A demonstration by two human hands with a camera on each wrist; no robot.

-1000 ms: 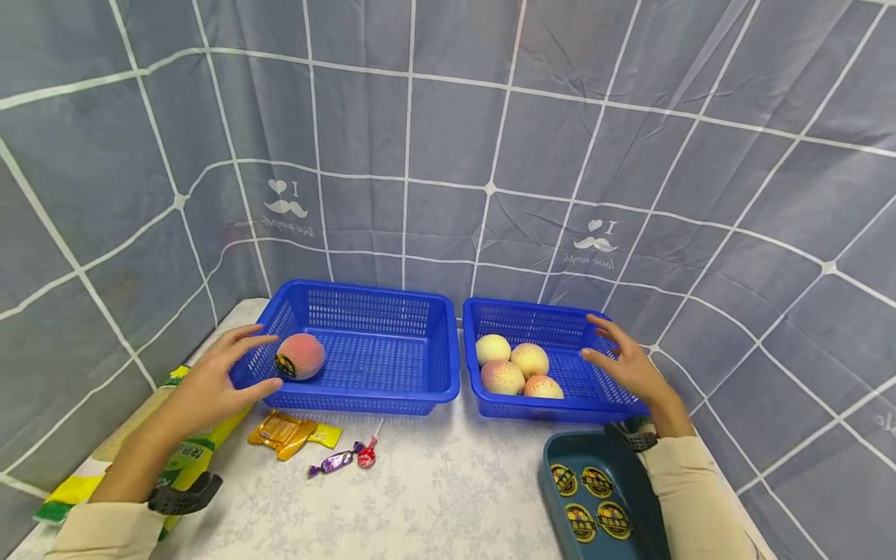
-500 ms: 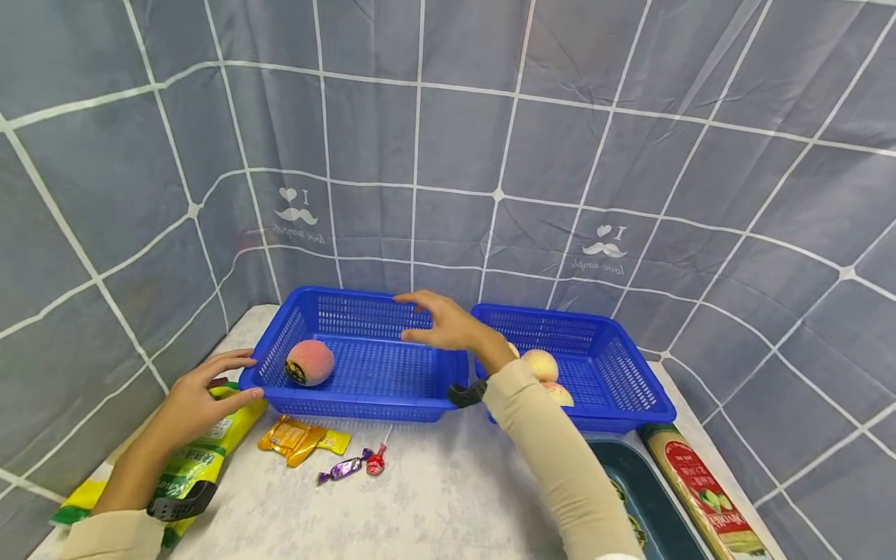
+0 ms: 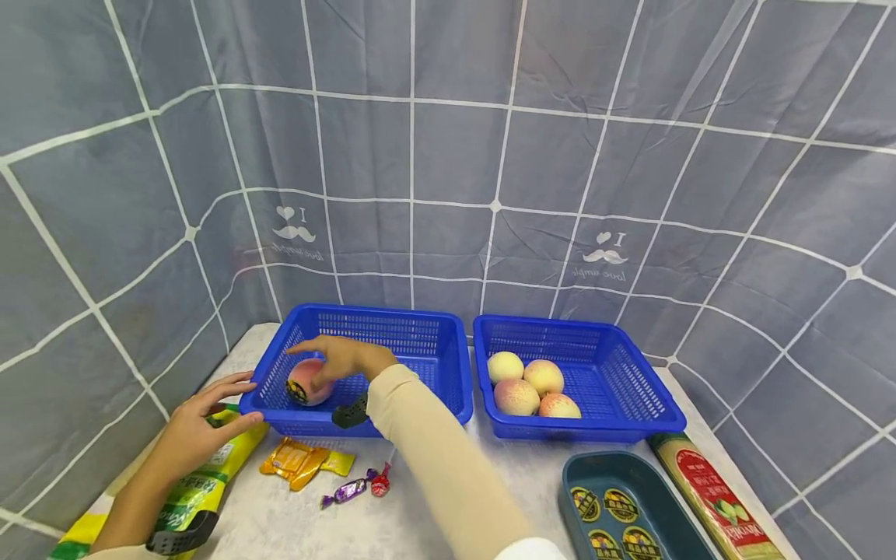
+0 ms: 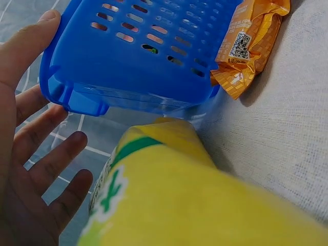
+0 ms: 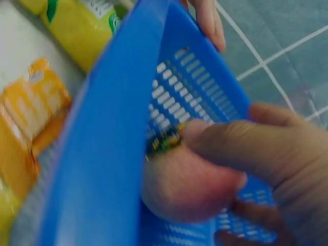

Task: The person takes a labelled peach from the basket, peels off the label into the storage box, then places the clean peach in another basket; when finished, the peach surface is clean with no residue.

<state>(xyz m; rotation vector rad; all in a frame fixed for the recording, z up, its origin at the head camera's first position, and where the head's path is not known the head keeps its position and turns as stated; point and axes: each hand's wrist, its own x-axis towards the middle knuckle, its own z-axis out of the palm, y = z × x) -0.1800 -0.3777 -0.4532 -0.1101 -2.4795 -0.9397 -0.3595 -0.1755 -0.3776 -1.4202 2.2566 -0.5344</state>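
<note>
A red peach with a black-and-gold sticker lies at the left end of the larger blue basket. My right hand reaches in over it. In the right wrist view the thumb lies across the peach beside the sticker, and fingers curl around the far side. My left hand is at the basket's left end, thumb and fingers spread apart. In the left wrist view its thumb is right at the rim of the basket, above a yellow-green bag.
A second blue basket holds several pale peaches. In front stand a dark teal tray with several round stickers and a red-labelled package. Orange packets, a purple-wrapped candy and a red lollipop lie before the larger basket.
My right hand has swung left from above the smaller basket, across the larger one, to the red peach. My left hand has drawn slightly away from the peach and stays at the basket's left rim.
</note>
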